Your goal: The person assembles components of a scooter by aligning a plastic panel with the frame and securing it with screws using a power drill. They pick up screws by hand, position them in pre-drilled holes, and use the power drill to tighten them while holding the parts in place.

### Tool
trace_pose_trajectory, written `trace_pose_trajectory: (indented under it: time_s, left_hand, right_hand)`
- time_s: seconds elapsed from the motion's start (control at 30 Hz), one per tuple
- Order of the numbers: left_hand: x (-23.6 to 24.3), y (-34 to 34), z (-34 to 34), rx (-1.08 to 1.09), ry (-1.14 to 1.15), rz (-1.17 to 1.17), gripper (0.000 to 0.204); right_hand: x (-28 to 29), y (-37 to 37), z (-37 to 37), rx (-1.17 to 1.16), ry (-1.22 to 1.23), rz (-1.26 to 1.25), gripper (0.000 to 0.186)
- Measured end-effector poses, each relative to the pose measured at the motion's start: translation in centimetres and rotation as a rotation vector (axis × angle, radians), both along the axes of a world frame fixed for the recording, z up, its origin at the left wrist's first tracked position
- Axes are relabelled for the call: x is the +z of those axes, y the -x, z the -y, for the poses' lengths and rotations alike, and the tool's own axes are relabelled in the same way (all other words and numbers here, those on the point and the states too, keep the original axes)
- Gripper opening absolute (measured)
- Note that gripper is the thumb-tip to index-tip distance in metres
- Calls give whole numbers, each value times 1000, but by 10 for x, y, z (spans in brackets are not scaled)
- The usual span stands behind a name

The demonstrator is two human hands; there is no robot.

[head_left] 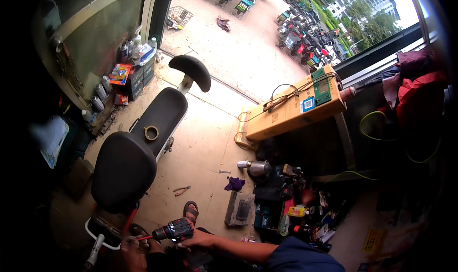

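My right hand (191, 241) grips a black and red power drill (174, 230) at the lower middle, its nose pointing left. A thin red rod (145, 237) reaches from the drill's front toward my left hand (133, 250), whose curled fingers hold something at the rod's far end that I cannot make out. Both hands are beside the rear of a scooter with a long black seat (121, 172), a white tubular rail (106, 243) and a red frame part. A metal ring (151, 132) lies on the seat.
Pliers (182, 190), a purple rag (234, 183) and a grey block (238, 209) lie on the floor. Piled tool cases (272, 191) stand right, below a long cardboard box (286, 114). Cans (98, 93) line the left wall. Parked scooters (300, 38) are outside the doorway.
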State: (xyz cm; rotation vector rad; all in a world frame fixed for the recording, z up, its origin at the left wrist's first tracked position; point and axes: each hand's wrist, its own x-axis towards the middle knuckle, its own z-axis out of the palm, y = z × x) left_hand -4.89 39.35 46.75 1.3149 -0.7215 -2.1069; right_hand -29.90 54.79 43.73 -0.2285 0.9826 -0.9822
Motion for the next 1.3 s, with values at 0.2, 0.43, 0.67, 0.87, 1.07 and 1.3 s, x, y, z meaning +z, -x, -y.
trace_pose_trajectory:
  time_s: [0.2, 0.43, 0.67, 0.87, 1.07, 1.3]
  left_hand:
    - [114, 83, 8, 59, 241, -101, 18]
    - [198, 126, 20, 141, 414, -80, 17]
    - [237, 105, 50, 167, 621, -356, 16]
    - [240, 87, 114, 210, 591, -371, 24]
    - [247, 72, 191, 265, 636, -518, 64]
    - [105, 5, 242, 480, 431, -19, 61]
  right_hand:
    - [108, 56, 3, -92, -72, 449, 30]
    - [189, 96, 51, 184, -258, 327, 47]
    - [211, 97, 108, 359, -97, 180, 72]
    - [234, 107, 210, 395, -72, 15, 58]
    - [262, 113, 341, 480, -18, -82, 62]
    - [225, 134, 482, 609, 167, -431, 50]
